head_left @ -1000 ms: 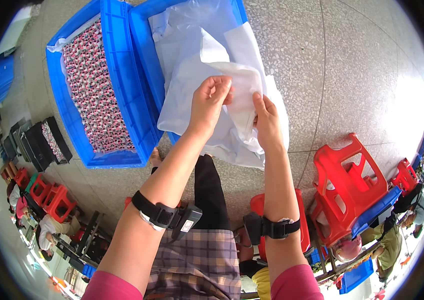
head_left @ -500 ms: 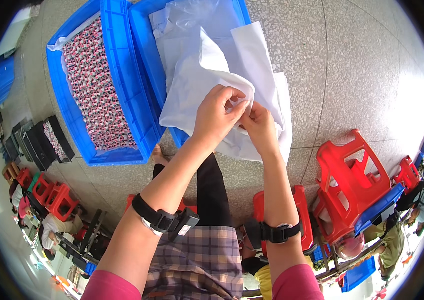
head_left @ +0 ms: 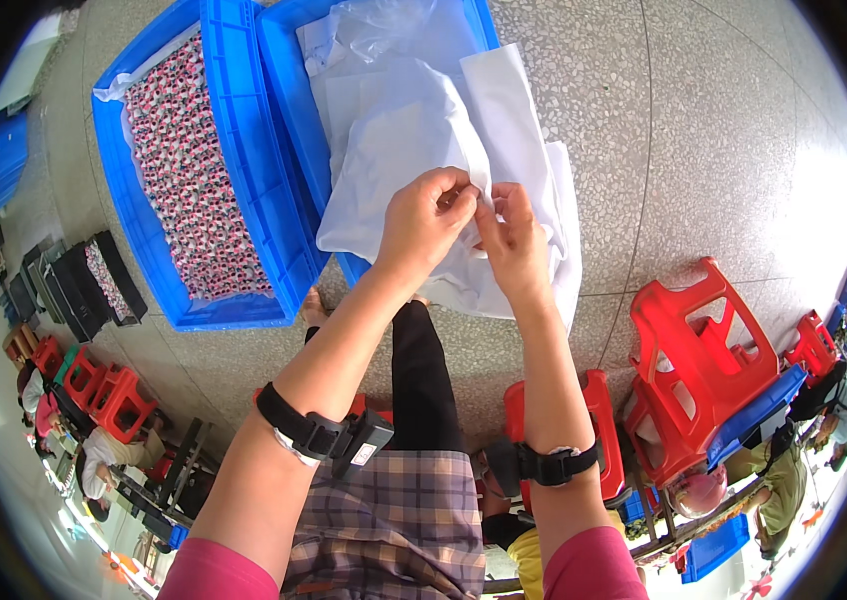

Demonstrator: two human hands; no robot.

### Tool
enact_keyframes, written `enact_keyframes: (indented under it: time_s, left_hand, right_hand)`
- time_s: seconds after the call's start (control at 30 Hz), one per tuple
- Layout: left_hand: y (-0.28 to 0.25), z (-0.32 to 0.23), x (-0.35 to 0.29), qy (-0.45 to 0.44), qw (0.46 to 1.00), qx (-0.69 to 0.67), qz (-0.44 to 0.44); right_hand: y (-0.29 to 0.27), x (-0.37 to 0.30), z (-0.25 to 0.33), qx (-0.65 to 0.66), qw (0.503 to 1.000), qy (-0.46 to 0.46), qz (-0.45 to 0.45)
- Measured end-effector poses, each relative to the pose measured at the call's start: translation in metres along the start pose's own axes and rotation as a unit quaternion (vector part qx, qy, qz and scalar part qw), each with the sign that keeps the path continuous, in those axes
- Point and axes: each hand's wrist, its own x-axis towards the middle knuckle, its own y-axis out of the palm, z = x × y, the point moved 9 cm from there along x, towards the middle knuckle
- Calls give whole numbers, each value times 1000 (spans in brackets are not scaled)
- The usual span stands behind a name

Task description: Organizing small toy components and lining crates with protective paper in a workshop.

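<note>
A white cloth [head_left: 399, 150] lies heaped over a blue crate [head_left: 289, 60] and hangs past its near right corner. Along the cloth's folded edge, my left hand [head_left: 429, 222] pinches the fabric between thumb and forefinger. Close beside it, my right hand [head_left: 516, 240] grips the same edge, fingertips almost touching those of the left. The exact spot between the fingertips is hidden. Under the cloth, more white fabric and a sheet of clear plastic [head_left: 384, 30] show in the crate.
Left of it stands another blue crate [head_left: 234, 150] filled with small pink, white and black pieces [head_left: 189, 170]. Stacked red stools [head_left: 709, 370] are on the right, another red stool [head_left: 599, 430] by my right forearm. Several people sit in the background at both sides.
The raised cloth flap has dropped flatter, and its folded edge now runs up from my fingers. Both hands shifted slightly, the right one opening its grip a little.
</note>
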Motion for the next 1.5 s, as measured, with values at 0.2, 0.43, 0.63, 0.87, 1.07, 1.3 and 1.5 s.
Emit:
enact_keyframes:
  time_s: [0.2, 0.43, 0.63, 0.87, 1.07, 1.3, 1.5]
  left_hand:
    - [-3, 6, 2, 5, 1000, -27, 8]
    - [-9, 28, 0, -37, 983, -177, -6]
    - [-20, 79, -48, -192, 886, -415, -70]
    - [1, 51, -50, -162, 953, -250, -55]
    - [11, 50, -24, -252, 918, -298, -70]
    - [-42, 144, -143, -298, 898, -288, -148]
    - [-91, 167, -256, -350, 882, -261, -180]
  right_hand:
    - [0, 9, -21, 184, 979, 83, 21]
    - [-9, 12, -20, 243, 965, 97, -31]
    - [-46, 13, -58, 286, 917, 224, -164]
    - [-16, 18, -24, 128, 977, 167, -26]
    - [-9, 8, -6, 17, 990, 141, 6]
    - [-54, 59, -70, 263, 931, 232, -105]
    - [-93, 109, -82, 261, 933, 194, -154]
